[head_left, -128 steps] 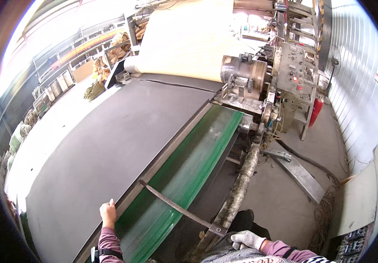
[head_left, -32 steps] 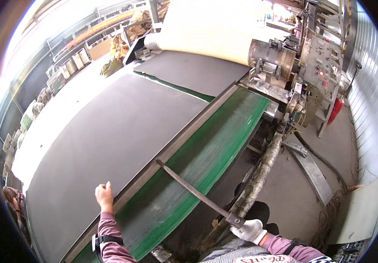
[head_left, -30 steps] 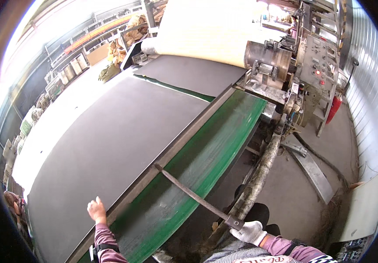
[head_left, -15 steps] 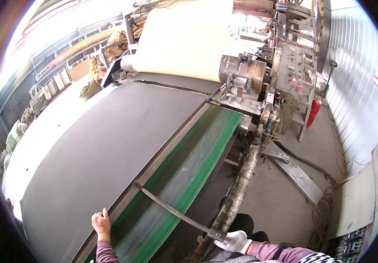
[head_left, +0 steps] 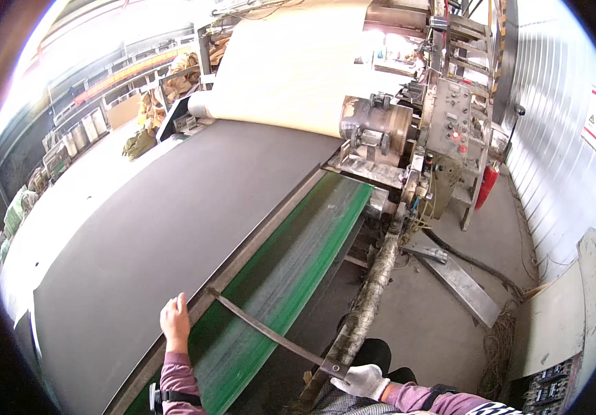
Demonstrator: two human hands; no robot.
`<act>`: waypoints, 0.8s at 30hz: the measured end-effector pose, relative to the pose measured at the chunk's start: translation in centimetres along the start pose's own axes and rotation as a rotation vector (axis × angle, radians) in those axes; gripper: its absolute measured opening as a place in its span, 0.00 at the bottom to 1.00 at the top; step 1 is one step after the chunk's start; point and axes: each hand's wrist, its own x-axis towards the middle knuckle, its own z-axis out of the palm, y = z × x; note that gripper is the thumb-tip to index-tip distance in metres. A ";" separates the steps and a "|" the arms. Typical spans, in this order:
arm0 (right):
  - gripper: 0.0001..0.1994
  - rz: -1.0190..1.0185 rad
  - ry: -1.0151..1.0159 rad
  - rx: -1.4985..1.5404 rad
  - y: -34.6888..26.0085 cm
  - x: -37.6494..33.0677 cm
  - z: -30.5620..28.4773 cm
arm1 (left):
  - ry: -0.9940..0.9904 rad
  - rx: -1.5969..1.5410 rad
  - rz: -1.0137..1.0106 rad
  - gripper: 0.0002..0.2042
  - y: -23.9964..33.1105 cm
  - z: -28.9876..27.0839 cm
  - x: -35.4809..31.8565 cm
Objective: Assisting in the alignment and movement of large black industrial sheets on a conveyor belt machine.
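A broad dark grey sheet [head_left: 146, 228] lies along the machine bed and runs up to the roller at the far end. My left hand [head_left: 175, 324], bare, is at the sheet's right edge above the edge rail [head_left: 232, 271]. Its fingers are curled with one digit pointing forward; whatever is beneath them is hidden. A narrow flat metal bar [head_left: 270, 332] crosses the green-edged belt [head_left: 291, 266] from that rail toward me. At its near end, by a bolted plate, my right hand [head_left: 366, 382] in a white glove is closed around it, the fingertips partly hidden.
Pale yellowish sheet [head_left: 284, 69] rises from the large roller [head_left: 381, 128]. Right of it stands a button panel [head_left: 450, 117]. A wrapped pipe [head_left: 370, 290] runs beside the belt. Loose metal channel [head_left: 460, 283], cables and a red cylinder [head_left: 486, 187] are on the floor.
My left hand has moved forward along the sheet's edge. The dark band across the sheet's far end has gone from sight at the roller. My right hand stays at the bar's end.
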 end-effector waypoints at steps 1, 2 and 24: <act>0.09 0.015 -0.018 -0.007 0.1 -0.1 0.0 | -0.081 0.125 -0.074 0.11 -2.4 -1.5 -2.5; 0.09 0.024 -0.021 0.001 0.1 -0.2 0.0 | -0.165 0.263 -0.164 0.11 -4.8 -3.1 -5.4; 0.10 0.162 0.064 -0.061 -1.1 0.3 0.9 | -0.181 -0.166 -0.571 0.26 3.9 -3.4 2.2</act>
